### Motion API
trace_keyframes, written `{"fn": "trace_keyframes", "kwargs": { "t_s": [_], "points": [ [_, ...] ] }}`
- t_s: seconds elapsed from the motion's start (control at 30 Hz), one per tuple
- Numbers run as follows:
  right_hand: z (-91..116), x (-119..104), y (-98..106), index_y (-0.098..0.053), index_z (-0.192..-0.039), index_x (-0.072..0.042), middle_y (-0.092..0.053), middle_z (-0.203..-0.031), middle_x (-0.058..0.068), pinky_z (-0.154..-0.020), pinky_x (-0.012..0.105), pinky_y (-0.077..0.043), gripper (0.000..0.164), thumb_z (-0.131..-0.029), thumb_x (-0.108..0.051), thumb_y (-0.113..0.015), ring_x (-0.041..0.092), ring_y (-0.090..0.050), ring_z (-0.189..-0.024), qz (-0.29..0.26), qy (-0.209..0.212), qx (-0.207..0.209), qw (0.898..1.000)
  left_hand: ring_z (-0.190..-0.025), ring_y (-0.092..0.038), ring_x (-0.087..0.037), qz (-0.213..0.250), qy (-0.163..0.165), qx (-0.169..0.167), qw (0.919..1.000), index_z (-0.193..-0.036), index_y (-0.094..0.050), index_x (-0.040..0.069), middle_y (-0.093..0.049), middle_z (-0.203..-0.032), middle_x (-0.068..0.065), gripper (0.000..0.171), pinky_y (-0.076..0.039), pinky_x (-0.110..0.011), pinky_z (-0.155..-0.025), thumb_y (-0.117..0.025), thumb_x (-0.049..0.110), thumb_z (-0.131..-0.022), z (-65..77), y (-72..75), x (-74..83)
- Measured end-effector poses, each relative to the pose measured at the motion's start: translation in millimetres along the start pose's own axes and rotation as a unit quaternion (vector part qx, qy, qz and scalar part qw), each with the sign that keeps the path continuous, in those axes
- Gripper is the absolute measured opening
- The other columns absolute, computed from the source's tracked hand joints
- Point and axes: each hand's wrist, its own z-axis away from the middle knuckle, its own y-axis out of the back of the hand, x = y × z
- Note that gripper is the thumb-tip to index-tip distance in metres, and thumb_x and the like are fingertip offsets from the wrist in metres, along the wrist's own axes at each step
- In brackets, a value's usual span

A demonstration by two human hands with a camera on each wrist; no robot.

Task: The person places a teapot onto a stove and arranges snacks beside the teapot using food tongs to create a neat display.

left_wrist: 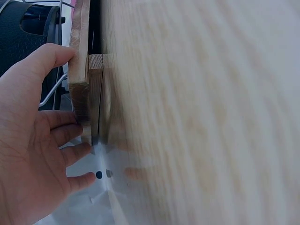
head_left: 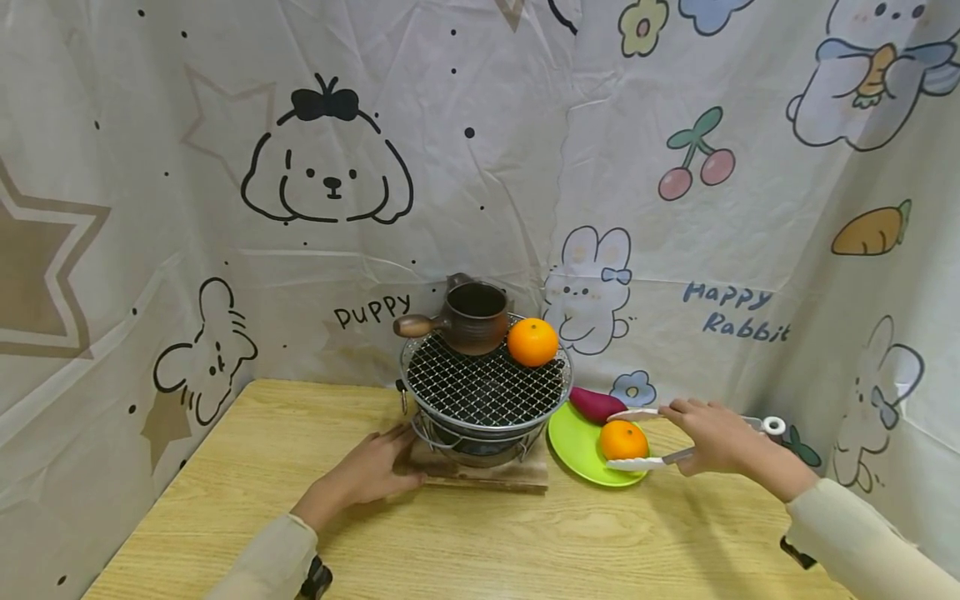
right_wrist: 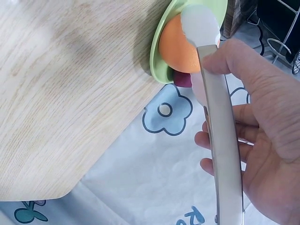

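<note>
My right hand (head_left: pixel 716 435) holds metal tongs (right_wrist: pixel 220 136) with white tips. The tips stand on either side of an orange (head_left: pixel 623 440) on the green plate (head_left: pixel 581 450). Behind it on the plate lies a purple-red vegetable (head_left: pixel 595 404), partly hidden in the right wrist view. At the front left corner of a wooden board (head_left: pixel 487 475), my left hand (head_left: pixel 375 467) rests with its thumb and fingers spread against the edges. The board bears a round grill (head_left: pixel 487 392) with a wire mesh top. Another orange (head_left: pixel 533 342) and a brown side-handled pot (head_left: pixel 476 321) sit on the mesh.
The wooden table (head_left: pixel 315 533) backs onto a printed cloth (head_left: pixel 480 167) that hangs behind and along the sides. A white ring (head_left: pixel 773 426) shows at the tongs' rear end. Metal wire legs (head_left: pixel 435 437) stick out round the grill's base near the left hand.
</note>
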Motion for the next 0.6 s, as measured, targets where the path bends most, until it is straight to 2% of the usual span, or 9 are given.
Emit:
{"fn": "trace_keyframes", "kwargs": {
  "t_s": [0.4,0.6],
  "points": [
    [2.2,-1.5,0.4,-0.066,-0.128,0.003,-0.069,-0.117,0.017,-0.087,0.056,-0.056,0.070,-0.067,-0.024,-0.089,0.035,-0.066,-0.101,0.006,0.001,0.005,1.000,-0.141,-0.048,-0.041,-0.005,-0.005,0.004,1.0000,-0.153,-0.044,-0.001,-0.047,-0.154,-0.024,0.084,-0.042,-0.062,-0.109,-0.064,0.054,-0.091,0.1,0.5,0.0],
    [-0.2,-3.1,-2.0,-0.066,-0.127,0.004,-0.069,-0.117,0.018,-0.087,0.055,-0.056,0.069,-0.067,-0.022,-0.089,0.034,-0.066,-0.101,0.008,0.017,0.016,1.000,-0.141,-0.047,-0.042,-0.002,0.000,0.002,1.0000,-0.153,-0.043,-0.001,-0.046,-0.154,-0.025,0.085,-0.042,-0.063,-0.110,-0.063,0.054,-0.091,0.5,0.2,1.0]
  ]
}}
